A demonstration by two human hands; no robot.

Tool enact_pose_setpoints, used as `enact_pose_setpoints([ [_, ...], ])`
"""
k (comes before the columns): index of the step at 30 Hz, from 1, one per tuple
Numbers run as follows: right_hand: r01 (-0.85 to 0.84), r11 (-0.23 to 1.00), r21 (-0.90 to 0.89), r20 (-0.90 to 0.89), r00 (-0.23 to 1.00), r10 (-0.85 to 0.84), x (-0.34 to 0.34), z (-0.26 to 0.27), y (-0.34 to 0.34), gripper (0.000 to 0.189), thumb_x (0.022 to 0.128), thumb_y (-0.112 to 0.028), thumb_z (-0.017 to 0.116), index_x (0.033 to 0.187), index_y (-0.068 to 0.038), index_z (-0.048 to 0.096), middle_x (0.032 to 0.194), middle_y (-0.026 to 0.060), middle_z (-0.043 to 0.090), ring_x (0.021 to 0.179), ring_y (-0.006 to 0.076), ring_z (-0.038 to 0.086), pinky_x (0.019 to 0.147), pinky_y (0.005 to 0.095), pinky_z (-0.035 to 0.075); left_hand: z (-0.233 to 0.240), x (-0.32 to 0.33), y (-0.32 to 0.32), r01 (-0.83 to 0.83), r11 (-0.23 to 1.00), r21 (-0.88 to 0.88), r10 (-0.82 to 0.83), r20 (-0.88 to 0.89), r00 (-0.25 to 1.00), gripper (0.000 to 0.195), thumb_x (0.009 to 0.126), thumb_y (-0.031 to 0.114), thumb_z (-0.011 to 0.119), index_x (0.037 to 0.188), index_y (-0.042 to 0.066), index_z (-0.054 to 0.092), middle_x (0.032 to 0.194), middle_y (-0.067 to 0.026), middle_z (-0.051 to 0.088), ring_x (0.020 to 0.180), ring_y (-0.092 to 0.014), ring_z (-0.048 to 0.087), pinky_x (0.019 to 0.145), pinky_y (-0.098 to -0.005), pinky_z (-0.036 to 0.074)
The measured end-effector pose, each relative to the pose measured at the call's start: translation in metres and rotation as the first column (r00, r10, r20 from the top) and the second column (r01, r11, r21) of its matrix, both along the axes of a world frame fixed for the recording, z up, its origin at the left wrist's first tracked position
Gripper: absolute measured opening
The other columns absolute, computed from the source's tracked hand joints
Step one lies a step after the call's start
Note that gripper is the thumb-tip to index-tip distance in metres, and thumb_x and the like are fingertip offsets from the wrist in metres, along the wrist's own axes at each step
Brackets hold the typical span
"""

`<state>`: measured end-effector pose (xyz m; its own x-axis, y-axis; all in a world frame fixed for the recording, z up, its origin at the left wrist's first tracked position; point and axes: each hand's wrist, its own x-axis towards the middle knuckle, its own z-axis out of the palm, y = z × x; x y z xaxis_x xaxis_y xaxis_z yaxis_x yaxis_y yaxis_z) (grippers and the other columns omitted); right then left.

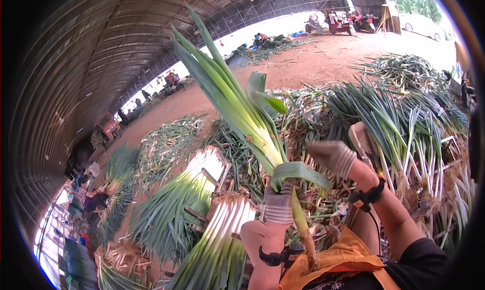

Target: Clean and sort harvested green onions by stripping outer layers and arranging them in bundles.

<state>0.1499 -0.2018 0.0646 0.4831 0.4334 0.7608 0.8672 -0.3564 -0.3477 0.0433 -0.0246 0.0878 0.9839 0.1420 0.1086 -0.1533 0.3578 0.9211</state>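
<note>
My left hand (279, 203), in a striped knit glove, grips a large green onion (261, 138) around its stalk. Its leaves fan out up and away from me, and one leaf (299, 172) bends across just above the glove. Below the fist, the yellowish stem runs down to roots resting against my orange apron (341, 252). My right hand (333, 157), also gloved, is raised to the right of the onion, apart from it. Motion blur hides its fingers, so whether it is open or holds anything is unclear.
To my left, trimmed green onions (227, 218) lie bundled on low racks, with another bundle (189, 183) beyond. Untrimmed onions (394, 127) are heaped at my right near a wooden piece (362, 138). Stripped leaves (310, 108) litter the ground ahead. A person (89, 197) is at far left.
</note>
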Motion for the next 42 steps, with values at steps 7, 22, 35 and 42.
enact_pose_setpoints([
  [7, 0.329, 0.849, -0.413, 0.305, 0.929, -0.211, -0.04, 0.152, 0.075, 0.022, 0.074, -0.018, 0.061, 0.096, -0.014, 0.061, 0.068, 0.0025, 0.057, 0.063, 0.0238, 0.058, 0.057, 0.0331, 0.047, 0.005, -0.01, -0.02, -0.066, 0.971, 0.228, 0.081, -0.058, 0.995, 0.028, 0.082, 0.004, 0.057, 0.108, 0.002, 0.048, 0.08, -0.0059, 0.058, 0.058, -0.008, 0.055, 0.048, -0.017, 0.044],
  [22, 0.005, 0.946, 0.324, -0.194, 0.979, 0.062, -0.002, 0.103, 0.022, 0.023, 0.077, -0.007, 0.062, 0.099, -0.006, 0.062, 0.08, 0.007, 0.065, 0.07, 0.01, 0.058, 0.068, 0.0228, 0.049, -0.028, -0.002, 0.025, 0.153, 0.849, -0.505, -0.215, -0.066, 0.974, 0.026, 0.084, 0.008, 0.056, 0.109, 0.004, 0.048, 0.09, -0.0072, 0.058, 0.079, -0.014, 0.057, 0.064, -0.0265, 0.049],
  [35, 0.35, 0.899, -0.263, 0.201, 0.931, -0.303, 0.003, 0.103, 0.061, 0.017, 0.081, -0.015, 0.048, 0.082, -0.009, 0.064, 0.079, 0.0095, 0.062, 0.07, 0.0286, 0.06, 0.066, 0.0367, 0.051, -0.059, -0.002, 0.034, -0.116, 0.907, 0.405, 0.072, 0.122, 0.99, 0.03, 0.085, 0.006, 0.054, 0.114, 0.003, 0.046, 0.098, -0.0081, 0.057, 0.086, -0.015, 0.057, 0.072, -0.0256, 0.049],
  [42, 0.475, 0.812, -0.34, -0.144, 0.826, -0.544, 0.047, 0.045, 0.023, 0.014, 0.076, -0.017, 0.057, 0.078, -0.006, 0.066, 0.075, 0.0139, 0.063, 0.064, 0.0277, 0.06, 0.06, 0.0365, 0.048, -0.035, -0.003, 0.022, -0.188, 0.896, 0.402, 0.157, 0.11, 0.982, 0.032, 0.085, 0.005, 0.053, 0.116, 0.003, 0.044, 0.098, -0.0077, 0.058, 0.083, -0.014, 0.058, 0.069, -0.0241, 0.049],
])
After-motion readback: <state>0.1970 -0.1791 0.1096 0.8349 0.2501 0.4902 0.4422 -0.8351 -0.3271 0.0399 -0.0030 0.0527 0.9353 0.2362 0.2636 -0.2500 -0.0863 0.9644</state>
